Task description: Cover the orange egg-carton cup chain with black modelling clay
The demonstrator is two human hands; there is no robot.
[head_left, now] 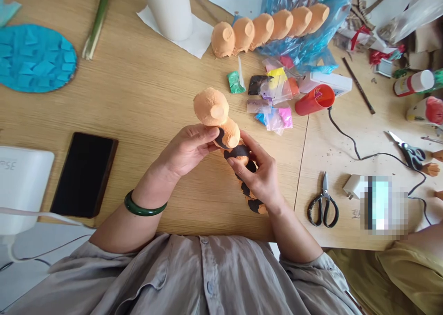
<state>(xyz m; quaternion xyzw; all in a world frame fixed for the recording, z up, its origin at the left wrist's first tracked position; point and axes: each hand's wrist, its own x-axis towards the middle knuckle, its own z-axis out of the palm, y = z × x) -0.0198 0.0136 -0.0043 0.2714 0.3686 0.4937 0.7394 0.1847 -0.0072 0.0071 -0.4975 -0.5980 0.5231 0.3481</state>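
Note:
An orange segmented figure of rounded lumps, with black patches on several of its lower segments, slants above the front of the table. My left hand pinches it near its second lump, the thumb on a black patch. From the right, my right hand grips the middle segments, fingers and thumb closed around a black band. The top lump is plain orange. The lowest segments, orange and black, stick out below my right hand.
Behind are an orange lumpy row, a white roll, coloured clay packets and a red cup. Black scissors lie right, a phone and a blue oval left. A person sits at the right.

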